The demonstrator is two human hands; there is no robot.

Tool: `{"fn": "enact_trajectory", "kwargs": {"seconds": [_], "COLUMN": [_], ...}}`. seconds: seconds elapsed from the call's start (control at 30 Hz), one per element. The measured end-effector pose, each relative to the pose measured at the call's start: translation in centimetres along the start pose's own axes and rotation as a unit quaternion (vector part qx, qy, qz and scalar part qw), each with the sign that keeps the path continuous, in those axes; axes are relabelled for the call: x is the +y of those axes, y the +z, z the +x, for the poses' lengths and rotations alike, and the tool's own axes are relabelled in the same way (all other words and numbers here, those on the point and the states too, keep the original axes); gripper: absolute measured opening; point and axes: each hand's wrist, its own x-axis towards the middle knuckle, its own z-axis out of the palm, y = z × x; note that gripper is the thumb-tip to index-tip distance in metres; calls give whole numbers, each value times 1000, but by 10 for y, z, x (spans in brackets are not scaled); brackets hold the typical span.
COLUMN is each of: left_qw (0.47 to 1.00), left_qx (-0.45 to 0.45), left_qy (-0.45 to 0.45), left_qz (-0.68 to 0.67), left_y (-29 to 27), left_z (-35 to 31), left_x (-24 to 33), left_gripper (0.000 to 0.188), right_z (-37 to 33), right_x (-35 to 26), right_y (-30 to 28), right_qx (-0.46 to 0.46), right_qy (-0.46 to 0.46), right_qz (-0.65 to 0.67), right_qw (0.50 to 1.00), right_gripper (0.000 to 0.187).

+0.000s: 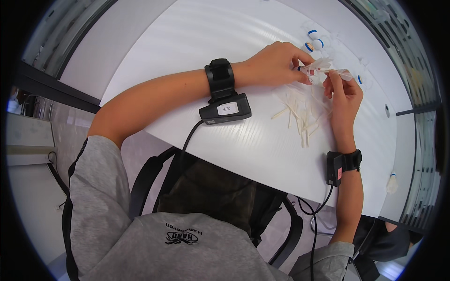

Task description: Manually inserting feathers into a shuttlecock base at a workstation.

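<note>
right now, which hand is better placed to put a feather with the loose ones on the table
The right hand, I'd say: it pinches a feather and is close to the loose feathers, while the left hand is busy gripping the shuttlecock.

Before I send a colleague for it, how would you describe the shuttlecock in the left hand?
Look to the far right of the white table. There, the left hand pinches a shuttlecock, its white feathers flaring toward the right hand. Unlike the other shuttlecocks nearby, it is held.
</note>
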Motion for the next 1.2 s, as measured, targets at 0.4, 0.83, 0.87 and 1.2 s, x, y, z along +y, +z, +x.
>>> {"fn": "enact_trajectory", "kwargs": {"seconds": [0.4,0.83,0.87,1.2], "left_qw": [999,1000,999,1000], "left_qx": [-12,-5,-12,-4], "left_qy": [-50,-26,-42,-15], "left_qz": [1,13,2,6], "left_y": [-1,-1,-1,1], "left_z": [0,0,-1,1], "left_x": [6,4,5,-1], "left_gripper": [36,37,37,38], "right_z": [0,-1,-1,0], "right_x": [1,0,0,2], "right_y": [0,1,0,-1], "right_qx": [4,2,1,7], "right_qy": [15,4,10,13], "right_qz": [-9,-11,-13,-13], "right_qw": [1000,1000,1000,1000], "right_gripper": [18,17,16,17]}}
